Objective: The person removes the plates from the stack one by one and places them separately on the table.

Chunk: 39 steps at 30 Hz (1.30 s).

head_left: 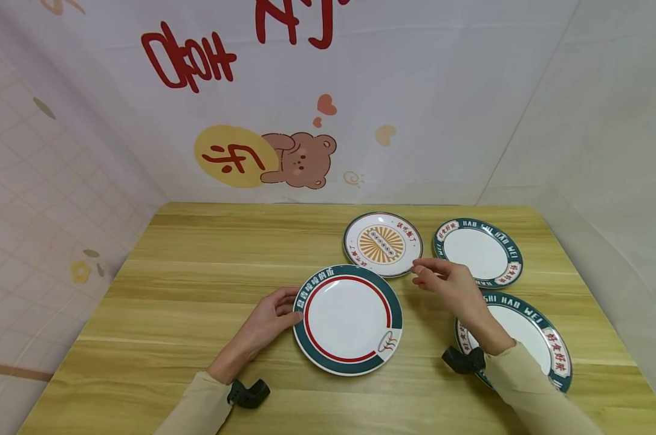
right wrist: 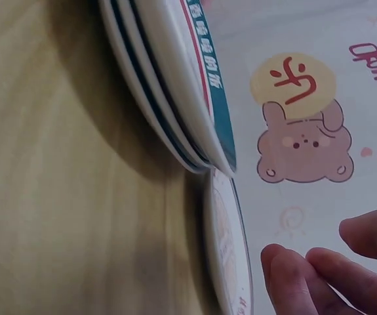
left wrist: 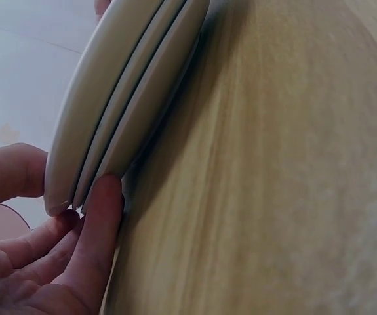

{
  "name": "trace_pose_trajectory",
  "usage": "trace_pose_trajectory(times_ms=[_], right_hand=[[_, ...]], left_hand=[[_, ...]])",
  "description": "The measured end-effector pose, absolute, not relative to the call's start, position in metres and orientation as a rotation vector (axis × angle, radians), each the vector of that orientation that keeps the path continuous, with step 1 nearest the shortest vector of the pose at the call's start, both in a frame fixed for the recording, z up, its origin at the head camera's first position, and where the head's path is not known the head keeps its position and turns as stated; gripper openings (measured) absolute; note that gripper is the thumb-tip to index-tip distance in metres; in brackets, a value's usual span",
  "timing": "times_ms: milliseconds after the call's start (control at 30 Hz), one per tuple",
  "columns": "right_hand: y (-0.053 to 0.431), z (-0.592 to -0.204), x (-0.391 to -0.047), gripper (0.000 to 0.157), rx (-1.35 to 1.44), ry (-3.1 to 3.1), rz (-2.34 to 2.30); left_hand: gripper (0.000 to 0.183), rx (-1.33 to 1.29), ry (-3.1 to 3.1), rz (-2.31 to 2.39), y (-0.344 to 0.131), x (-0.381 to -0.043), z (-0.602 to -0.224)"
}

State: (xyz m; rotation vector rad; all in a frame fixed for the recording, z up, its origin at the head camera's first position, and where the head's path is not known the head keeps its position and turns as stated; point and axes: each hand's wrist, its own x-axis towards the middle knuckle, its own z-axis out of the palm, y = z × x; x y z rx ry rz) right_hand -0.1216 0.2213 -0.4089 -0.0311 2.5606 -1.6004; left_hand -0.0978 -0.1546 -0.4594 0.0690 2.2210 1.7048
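Note:
Three stacked plates stand in front of me. The top plate [head_left: 347, 320] is white with a green rim and a red ring; the edges of the stack [left wrist: 119, 98] show in the left wrist view. My left hand [head_left: 270, 319] holds the stack at its left edge, thumb at the top plate's rim and fingertips against the lower edges. Behind the stack lies a small plate [head_left: 382, 244] with a yellow sunburst. My right hand [head_left: 450, 287] hovers by this plate's right rim, fingers loosely bent, with a gap between thumb and fingertips [right wrist: 290, 272] and nothing held.
At the right, a green-rimmed plate [head_left: 477, 252] lies at the back and another green-rimmed plate [head_left: 523, 332] lies nearer, partly hidden under my right forearm. Behind the wooden table [head_left: 197, 254] hangs a printed white cloth [head_left: 442, 90] with a bear.

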Motion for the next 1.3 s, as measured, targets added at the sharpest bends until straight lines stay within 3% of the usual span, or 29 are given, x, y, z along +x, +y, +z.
trace_pose_trajectory(times_ms=[1300], right_hand=[[0.205, -0.443, -0.094, 0.049, -0.063, 2.118, -1.705]], left_hand=[[0.048, -0.002, 2.328, 1.651, -0.155, -0.093, -0.455]])
